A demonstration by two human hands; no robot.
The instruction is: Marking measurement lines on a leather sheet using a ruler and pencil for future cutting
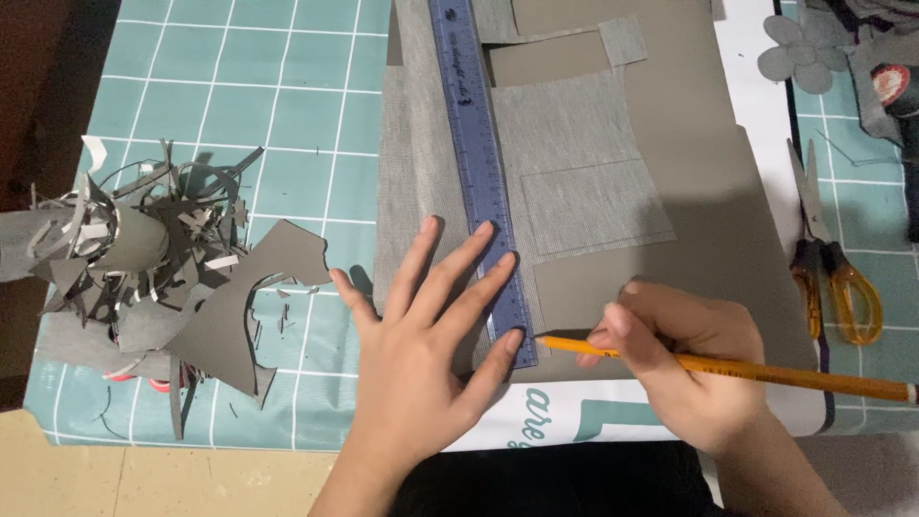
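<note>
My left hand point(421, 340) lies flat with fingers spread, pressing a blue ruler point(476, 153) onto grey fabric point(574, 144) that rests on a sheet of grey-brown card point(708, 182). The ruler runs from the top of the view down to my fingertips. My right hand point(684, 359) grips an orange pencil point(766, 371), whose tip touches the card just beside the ruler's near end.
A heap of grey paper and fabric scraps point(163, 278) sits at the left on the teal grid cutting mat point(268, 105). Orange-handled scissors point(828, 263) lie at the right. A grey flower-shaped cutout point(804, 48) and a dark tool point(900, 105) are at the top right.
</note>
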